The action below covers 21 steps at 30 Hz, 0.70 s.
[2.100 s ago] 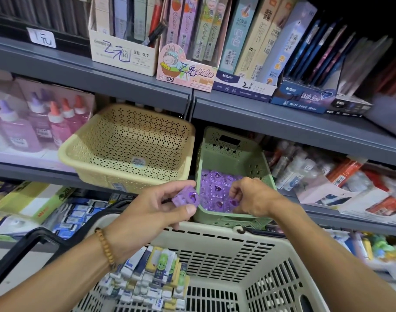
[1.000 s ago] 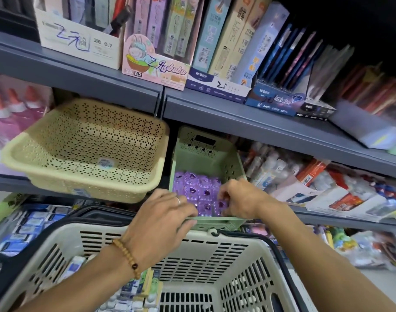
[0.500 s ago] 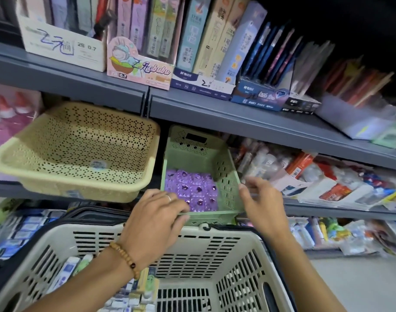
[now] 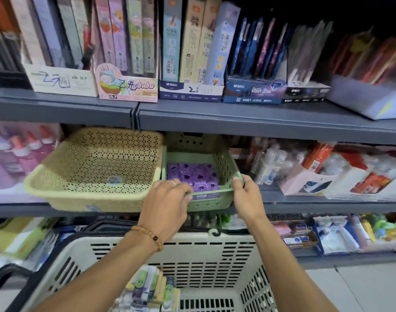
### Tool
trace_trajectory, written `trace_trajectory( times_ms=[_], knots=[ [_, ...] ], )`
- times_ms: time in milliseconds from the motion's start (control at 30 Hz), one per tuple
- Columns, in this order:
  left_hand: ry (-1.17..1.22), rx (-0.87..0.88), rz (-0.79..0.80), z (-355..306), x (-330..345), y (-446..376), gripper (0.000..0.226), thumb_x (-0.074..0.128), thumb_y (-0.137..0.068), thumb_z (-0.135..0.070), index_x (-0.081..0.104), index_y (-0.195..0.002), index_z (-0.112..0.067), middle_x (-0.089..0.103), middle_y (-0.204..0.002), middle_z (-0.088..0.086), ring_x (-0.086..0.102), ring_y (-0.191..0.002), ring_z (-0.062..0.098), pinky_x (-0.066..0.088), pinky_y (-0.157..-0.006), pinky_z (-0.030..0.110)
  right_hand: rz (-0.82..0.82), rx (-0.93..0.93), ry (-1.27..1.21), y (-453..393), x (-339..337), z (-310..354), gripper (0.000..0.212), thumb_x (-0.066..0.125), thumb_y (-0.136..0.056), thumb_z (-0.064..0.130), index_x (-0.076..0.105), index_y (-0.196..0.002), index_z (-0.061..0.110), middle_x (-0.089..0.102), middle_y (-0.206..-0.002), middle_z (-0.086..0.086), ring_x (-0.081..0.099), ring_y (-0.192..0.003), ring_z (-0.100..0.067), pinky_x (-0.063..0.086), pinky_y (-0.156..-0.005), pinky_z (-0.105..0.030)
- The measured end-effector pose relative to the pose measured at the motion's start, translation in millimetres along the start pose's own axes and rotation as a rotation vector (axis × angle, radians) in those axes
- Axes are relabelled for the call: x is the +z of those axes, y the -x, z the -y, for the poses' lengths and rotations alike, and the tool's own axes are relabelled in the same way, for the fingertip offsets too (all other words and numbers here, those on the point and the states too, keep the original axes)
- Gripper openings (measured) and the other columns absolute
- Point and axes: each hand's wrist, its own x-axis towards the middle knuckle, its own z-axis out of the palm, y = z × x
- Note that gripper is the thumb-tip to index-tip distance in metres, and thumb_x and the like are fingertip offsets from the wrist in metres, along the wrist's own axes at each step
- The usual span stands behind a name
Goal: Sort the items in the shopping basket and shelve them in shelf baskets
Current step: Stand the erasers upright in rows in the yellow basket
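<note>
On the middle shelf (image 4: 305,206) I hold the green basket (image 4: 224,167) by its front rim: my left hand (image 4: 167,206) curls over the left corner, my right hand (image 4: 246,197) pinches the right corner. Purple packets (image 4: 192,176) fill its bottom. Just beside it, touching, sits the yellow basket (image 4: 91,167), holding only a sticker. Below my arms, the shopping basket (image 4: 206,255) holds green and white packets (image 4: 147,289).

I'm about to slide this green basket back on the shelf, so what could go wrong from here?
The green basket sits tight against the yellow basket, so pushing may snag or shift it. Its front overhangs the shelf edge, held by your left hand and right hand; letting go early might tip the purple items out.
</note>
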Motion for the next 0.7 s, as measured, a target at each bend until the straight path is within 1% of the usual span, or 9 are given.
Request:
trace_trajectory(
  times_ms=[133, 233, 300, 367, 433, 533, 600, 633, 700],
  knots=[
    [0.032, 0.014, 0.015, 0.4, -0.2, -6.9, 0.019, 0.057, -0.093, -0.023, 0.068, -0.108, -0.020, 0.064, -0.097, -0.006, 0.054, -0.092, 0.009, 0.043, -0.095, 0.025, -0.027, -0.018, 0.001, -0.4, -5.9, 4.0, 0.028, 0.044, -0.102, 0.033, 0.060, -0.117, 0.015, 0.066, -0.093, 0.003, 0.060, -0.086, -0.014, 0.048, -0.075, -0.031],
    [0.106, 0.109, -0.004, -2.7, -19.5, 16.0, 0.022, 0.061, -0.090, -0.022, 0.067, -0.109, -0.015, 0.063, -0.101, -0.003, 0.057, -0.097, 0.011, 0.048, -0.087, 0.023, -0.052, -0.010, -0.011, 26.5, -15.2, 3.7, 0.029, 0.050, -0.100, 0.032, 0.060, -0.121, 0.016, 0.067, -0.102, 0.005, 0.062, -0.093, -0.012, 0.053, -0.088, -0.040],
    [0.197, 0.105, -0.025, 8.4, -33.3, 48.6, 0.025, 0.058, -0.088, -0.028, 0.067, -0.106, -0.013, 0.062, -0.101, -0.003, 0.056, -0.095, 0.008, 0.046, -0.086, 0.019, -0.097, -0.045, -0.004, 53.1, -18.5, 1.4, 0.026, 0.053, -0.099, 0.028, 0.060, -0.121, 0.016, 0.066, -0.101, 0.007, 0.061, -0.092, -0.007, 0.048, -0.090, -0.030],
    [0.202, 0.037, 0.022, 32.7, -45.0, 89.3, 0.028, 0.058, -0.086, -0.031, 0.066, -0.106, -0.014, 0.061, -0.103, -0.004, 0.057, -0.095, 0.007, 0.047, -0.086, 0.021, -0.098, -0.089, 0.010, 85.6, -14.0, -1.1, 0.015, 0.055, -0.097, 0.024, 0.062, -0.110, 0.021, 0.066, -0.093, 0.011, 0.060, -0.084, 0.001, 0.044, -0.078, -0.019],
    [0.117, -0.046, 0.154, 61.1, -52.0, 126.8, 0.030, 0.065, -0.082, -0.030, 0.065, -0.109, -0.017, 0.060, -0.107, -0.004, 0.059, -0.098, 0.012, 0.050, -0.087, 0.028, 0.034, -0.103, 0.023, 119.2, 2.2, -5.2, 0.009, 0.056, -0.096, 0.021, 0.065, -0.093, 0.023, 0.067, -0.081, 0.012, 0.062, -0.077, 0.001, 0.045, -0.070, -0.017],
    [-0.065, -0.149, 0.467, 89.3, -45.4, 158.1, 0.058, 0.071, -0.075, -0.047, 0.053, -0.126, -0.027, 0.048, -0.127, -0.005, 0.048, -0.117, 0.017, 0.042, -0.097, 0.028, 0.365, -0.069, 0.164, 158.6, 42.7, -12.5, 0.025, 0.055, -0.096, 0.023, 0.066, -0.074, 0.019, 0.066, -0.066, 0.011, 0.061, -0.066, -0.001, 0.045, -0.065, -0.023],
    [-0.184, -0.149, 0.613, 97.9, -29.9, 162.5, 0.079, 0.068, -0.070, -0.060, 0.036, -0.136, -0.031, 0.039, -0.133, -0.005, 0.037, -0.123, 0.018, 0.036, -0.103, 0.032, 0.509, 0.064, 0.270, 167.5, 69.9, -17.4, 0.038, 0.052, -0.097, 0.038, 0.066, -0.082, 0.006, 0.068, -0.076, -0.003, 0.063, -0.073, -0.016, 0.047, -0.069, -0.035],
    [-0.253, -0.137, 0.642, 100.7, -21.3, 163.3, 0.086, 0.068, -0.067, -0.062, 0.029, -0.138, -0.032, 0.037, -0.135, -0.004, 0.033, -0.123, 0.019, 0.034, -0.105, 0.035, 0.540, 0.150, 0.314, 168.0, 81.6, -19.7, 0.047, 0.050, -0.095, 0.049, 0.062, -0.081, 0.005, 0.064, -0.075, -0.007, 0.061, -0.072, -0.021, 0.045, -0.068, -0.035],
    [-0.338, -0.137, 0.622, 105.0, -7.3, 166.4, 0.095, 0.071, -0.062, -0.062, 0.024, -0.139, -0.034, 0.033, -0.137, -0.003, 0.029, -0.124, 0.022, 0.030, -0.106, 0.039, 0.560, 0.294, 0.350, 168.0, 102.9, -20.3, 0.056, 0.048, -0.088, 0.066, 0.057, -0.073, 0.013, 0.053, -0.067, 0.000, 0.052, -0.063, -0.018, 0.039, -0.061, -0.033]
  ],
)
